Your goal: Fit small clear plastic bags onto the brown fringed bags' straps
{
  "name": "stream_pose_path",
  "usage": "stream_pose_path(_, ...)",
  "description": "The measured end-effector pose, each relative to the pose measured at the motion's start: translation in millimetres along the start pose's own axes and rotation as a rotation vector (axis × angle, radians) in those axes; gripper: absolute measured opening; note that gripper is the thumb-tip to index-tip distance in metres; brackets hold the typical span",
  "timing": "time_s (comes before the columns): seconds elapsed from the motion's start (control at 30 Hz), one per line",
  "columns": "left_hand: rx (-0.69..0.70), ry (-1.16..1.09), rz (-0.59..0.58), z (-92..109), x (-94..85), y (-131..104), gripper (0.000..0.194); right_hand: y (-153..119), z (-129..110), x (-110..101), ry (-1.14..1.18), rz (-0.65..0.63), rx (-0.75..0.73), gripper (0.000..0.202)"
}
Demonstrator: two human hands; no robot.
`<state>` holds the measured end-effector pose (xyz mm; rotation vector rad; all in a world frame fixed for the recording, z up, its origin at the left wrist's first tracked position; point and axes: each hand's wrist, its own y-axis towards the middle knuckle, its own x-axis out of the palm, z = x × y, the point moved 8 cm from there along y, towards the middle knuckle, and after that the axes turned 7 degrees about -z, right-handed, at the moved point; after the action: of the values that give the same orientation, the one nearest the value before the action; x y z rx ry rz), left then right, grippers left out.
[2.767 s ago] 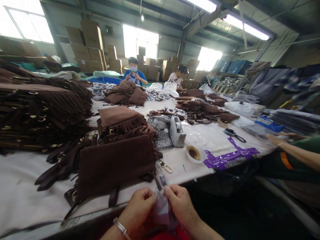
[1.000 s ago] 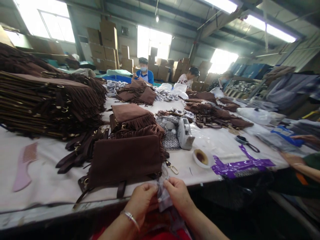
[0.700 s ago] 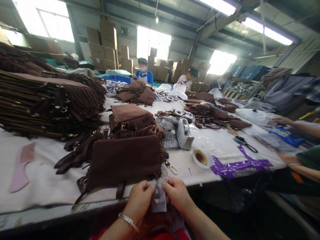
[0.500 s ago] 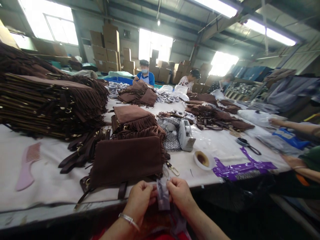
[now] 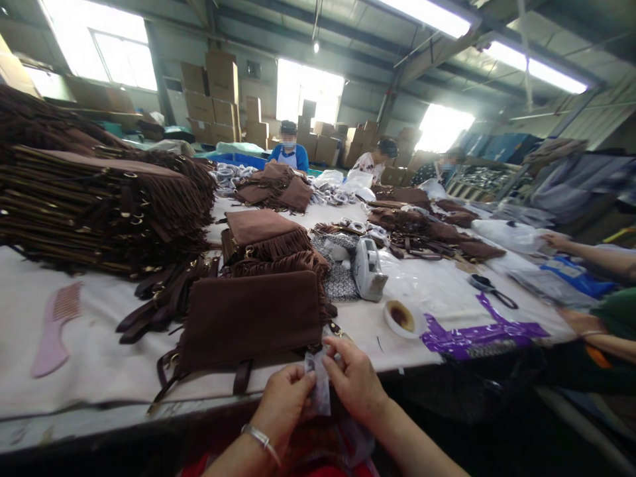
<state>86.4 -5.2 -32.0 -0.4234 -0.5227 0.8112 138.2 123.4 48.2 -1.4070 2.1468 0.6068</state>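
Note:
A small clear plastic bag [image 5: 320, 391] is pinched between the thumb and fingers of my left hand [image 5: 285, 397], at the table's front edge. My right hand [image 5: 355, 381] has its fingertips closed at the bag's upper edge, by a metal clasp [image 5: 336, 328]. Right behind the hands lies a dark brown bag [image 5: 253, 318], flat, its flap towards me and a strap loop hanging over the edge. More brown fringed bags [image 5: 265, 228] are stacked behind it. Whatever the plastic encloses is too blurred to make out.
At left are a tall pile of fringed bags [image 5: 99, 205] and a pink comb [image 5: 50, 331]. A tape dispenser [image 5: 368, 271], a tape roll [image 5: 400, 317] and purple plastic [image 5: 477, 334] lie to the right. A co-worker's arms [image 5: 593, 331] reach in there; other people sit across the table.
My right hand has shifted up and left along the plastic bag, its fingers now nearer the clasp. My left hand has turned slightly and stays on the bag.

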Motion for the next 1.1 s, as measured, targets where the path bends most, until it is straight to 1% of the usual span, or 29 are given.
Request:
stream_pose_path(0.03,0.021,0.028,0.002,2,-0.8,0,0.029,2,-7,-1,-0.044,-0.011,-0.072,0.027)
stream_pose_path(0.1,0.063,0.073,0.004,6,-1.8,1,0.028,7,-18,1,-0.116,-0.037,-0.168,0.019)
stream_pose_path(0.17,0.084,0.093,0.008,5,-3.3,3,0.028,13,-23,5,-0.183,-0.059,-0.215,0.014)
stream_pose_path(0.27,0.075,0.089,0.021,-1,-6.9,7,0.028,20,-30,11,-0.287,-0.082,-0.278,0.016)
stream_pose_path(0.33,0.067,0.091,0.025,-3,-8.2,9,0.028,25,-32,10,-0.322,-0.061,-0.287,0.016)
stream_pose_path(0.43,0.063,0.094,0.023,1,-7.7,9,0.027,29,-33,5,-0.299,-0.028,-0.275,0.016)
stream_pose_path(0.57,0.082,0.103,0.040,7,-7.5,7,0.026,23,-35,3,-0.252,-0.085,-0.312,0.009)
stream_pose_path(0.7,0.098,0.134,0.046,5,-7.4,10,0.023,17,-32,5,-0.265,-0.103,-0.320,0.006)
stream_pose_path(0.83,0.070,0.106,0.054,0,-7.0,11,0.022,19,-32,11,-0.306,-0.105,-0.359,0.010)
stream_pose_path(0.9,0.035,0.095,0.059,-1,-6.4,9,0.022,23,-32,11,-0.331,-0.080,-0.344,0.012)
stream_pose_path(1.0,-0.014,0.074,0.050,1,-4.1,4,0.023,28,-32,9,-0.347,-0.034,-0.300,0.012)
stream_pose_path(1.1,-0.039,0.046,0.040,7,-1.4,1,0.027,31,-33,8,-0.332,-0.011,-0.288,0.013)
